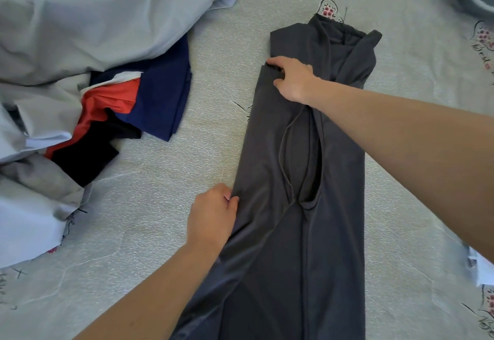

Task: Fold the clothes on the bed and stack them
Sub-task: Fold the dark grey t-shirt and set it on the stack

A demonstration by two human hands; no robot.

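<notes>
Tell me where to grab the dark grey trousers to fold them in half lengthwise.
Grip the dark grey trousers along their left edge, coming from the left. They lie flat and long on the bed, and that edge is free. The left hand and right hand already pinch it, low and near the waistband.

A dark grey garment (307,179) lies lengthwise on the bed (160,206), folded into a long narrow strip running from 6 o'clock up toward 12, its collar end farthest away and a thin cord trailing down its middle. At 9 to 10 o'clock sits an unfolded heap: pale grey cloth (80,18) over a navy piece (163,93), an orange-red piece (107,104) and a black one (88,152).
</notes>
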